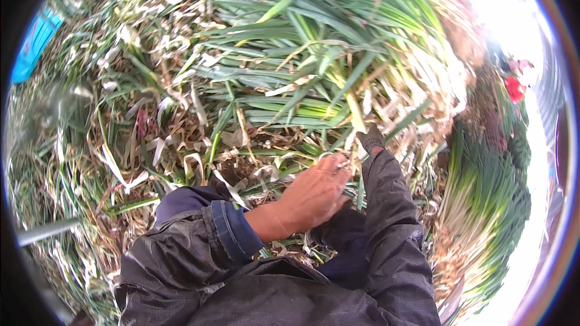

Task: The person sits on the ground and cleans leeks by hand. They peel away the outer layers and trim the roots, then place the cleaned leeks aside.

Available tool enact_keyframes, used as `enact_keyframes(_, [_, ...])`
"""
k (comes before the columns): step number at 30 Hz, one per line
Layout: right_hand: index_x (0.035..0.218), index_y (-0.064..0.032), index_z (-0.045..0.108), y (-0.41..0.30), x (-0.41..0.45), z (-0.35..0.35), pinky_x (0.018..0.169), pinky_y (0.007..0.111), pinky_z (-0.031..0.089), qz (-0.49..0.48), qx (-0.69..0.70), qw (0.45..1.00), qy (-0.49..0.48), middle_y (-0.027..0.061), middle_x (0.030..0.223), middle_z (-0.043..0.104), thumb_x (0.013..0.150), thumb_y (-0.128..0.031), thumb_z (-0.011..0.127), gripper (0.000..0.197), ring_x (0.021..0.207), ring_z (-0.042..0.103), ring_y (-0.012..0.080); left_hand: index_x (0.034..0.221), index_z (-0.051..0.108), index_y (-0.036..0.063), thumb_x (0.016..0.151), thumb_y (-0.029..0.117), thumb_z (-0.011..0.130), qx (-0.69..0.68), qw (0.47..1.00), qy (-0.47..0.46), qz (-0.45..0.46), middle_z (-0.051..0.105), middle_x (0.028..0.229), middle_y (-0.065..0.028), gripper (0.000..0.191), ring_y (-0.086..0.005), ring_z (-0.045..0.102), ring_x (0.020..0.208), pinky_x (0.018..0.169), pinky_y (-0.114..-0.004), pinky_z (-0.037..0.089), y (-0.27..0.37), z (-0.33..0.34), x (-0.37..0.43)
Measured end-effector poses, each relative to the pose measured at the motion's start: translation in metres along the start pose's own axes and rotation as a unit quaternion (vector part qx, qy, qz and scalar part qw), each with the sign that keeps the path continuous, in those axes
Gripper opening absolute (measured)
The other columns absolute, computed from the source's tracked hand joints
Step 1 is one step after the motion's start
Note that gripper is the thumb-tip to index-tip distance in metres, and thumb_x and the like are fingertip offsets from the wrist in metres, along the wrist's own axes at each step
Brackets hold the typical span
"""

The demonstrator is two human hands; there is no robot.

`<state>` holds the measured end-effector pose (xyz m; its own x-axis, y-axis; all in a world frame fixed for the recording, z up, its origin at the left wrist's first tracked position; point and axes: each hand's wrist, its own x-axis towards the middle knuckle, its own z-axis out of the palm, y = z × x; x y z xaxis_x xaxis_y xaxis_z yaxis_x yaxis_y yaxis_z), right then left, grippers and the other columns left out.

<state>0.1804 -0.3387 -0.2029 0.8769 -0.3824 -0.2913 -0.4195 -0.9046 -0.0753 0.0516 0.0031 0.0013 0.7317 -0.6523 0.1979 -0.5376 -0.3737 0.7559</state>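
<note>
My bare left hand [315,192] is low in front of my knees, its fingertips beside the lower stem of a green onion; whether they pinch anything is hidden. Around the pale stem of that green onion [355,111] my right hand [372,139], in a grey glove, is closed. The plant's leaves fan out up and to the left. Beyond both hands lies a large pile of green onions [317,18], with white stems and roots towards the right.
Peeled leaves and dry skins [172,99] litter the ground at the left and around my legs. More green onions [476,190] lie in a row at the right. A blue object [36,45] is at the far left, a pale bar [47,232] lower down.
</note>
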Motion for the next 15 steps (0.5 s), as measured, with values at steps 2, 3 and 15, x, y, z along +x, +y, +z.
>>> enact_keyframes(2, [0.138,0.0021,0.050,-0.008,0.021,0.025,0.103,0.048,0.049,0.006,0.054,0.997,-0.056,0.0294,0.132,0.061,0.083,-0.047,0.075,0.078,0.122,0.060,0.0423,0.127,0.053,-0.0029,0.090,0.021,0.072,0.003,1.000,0.023,-0.015,0.048,0.137,-0.0242,0.048,-0.0404,0.050,0.127,0.107,-0.046,0.043,-0.006,-0.010,0.003])
enact_keyframes(3, [0.136,0.0016,0.052,-0.008,0.023,0.037,0.099,0.049,0.050,0.022,0.086,0.994,-0.059,0.0295,0.128,0.063,0.083,-0.047,0.075,0.075,0.119,0.062,0.0425,0.126,0.053,-0.0026,0.090,0.021,0.072,0.000,0.998,0.062,-0.010,0.049,0.135,-0.0237,0.047,-0.0399,0.051,0.125,0.105,-0.046,0.044,-0.010,-0.015,0.004])
enact_keyframes(15, [0.109,-0.0022,0.061,-0.109,-0.225,-0.038,0.066,0.034,0.052,-0.207,0.497,0.835,-0.113,0.0089,0.084,0.066,0.095,-0.023,0.068,0.027,0.074,0.062,0.0163,0.119,0.047,-0.0133,0.096,0.038,0.068,-0.266,0.853,0.206,-0.399,0.058,0.115,-0.0340,0.060,-0.0448,0.061,0.110,0.093,-0.045,0.050,-0.055,0.003,0.040])
